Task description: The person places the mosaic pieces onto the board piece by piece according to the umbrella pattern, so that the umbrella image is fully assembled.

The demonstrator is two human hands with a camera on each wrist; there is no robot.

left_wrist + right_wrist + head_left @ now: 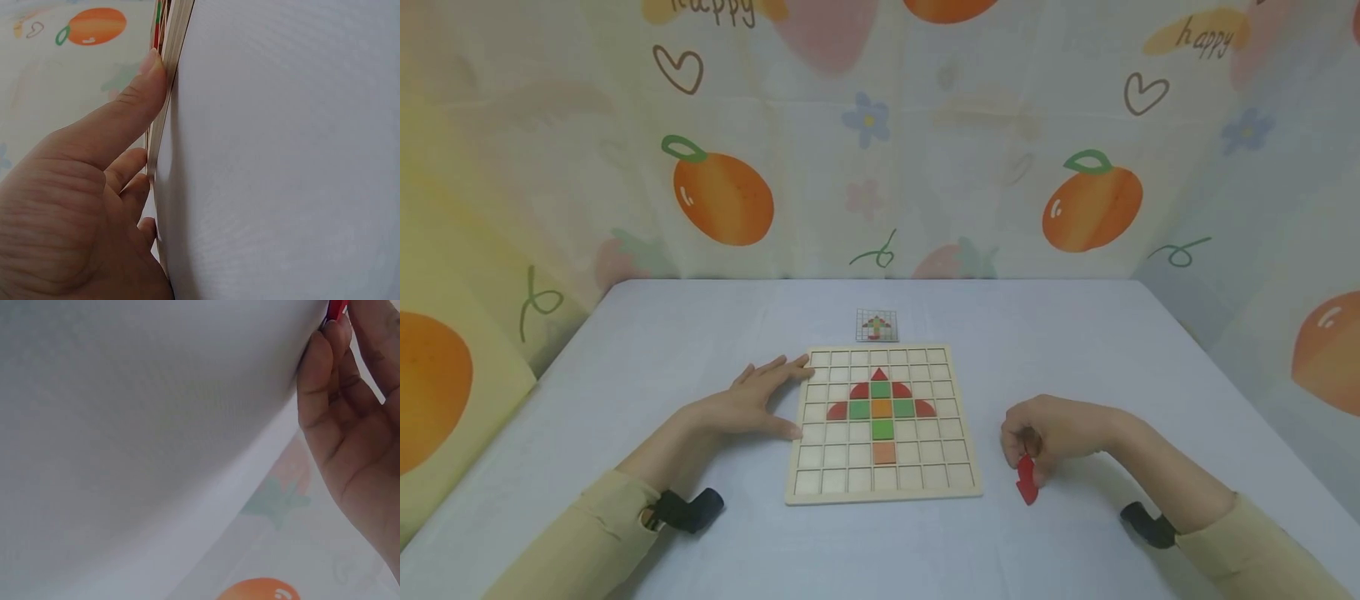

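A square wooden grid board (833, 481) lies on the table. Red, green and orange flat pieces fill some of its middle cells in an arrow-like figure, with a red triangle (879, 375) at the top and a pale orange square (884, 453) at the bottom. My left hand (741, 408) has its fingers spread, thumb and fingertips at the board's left edge; the left wrist view shows the thumb (147, 81) against that edge. To the right of the board, my right hand (1051, 429) pinches small red pieces (1027, 482) low over the table. The fingers partly hide them.
A small card (877, 326) with a gridded picture of a similar figure lies just behind the board. White cloth covers the table (700, 533). Behind it hangs a printed curtain (955, 183) with oranges. A black wrist camera (688, 510) sits under the left sleeve.
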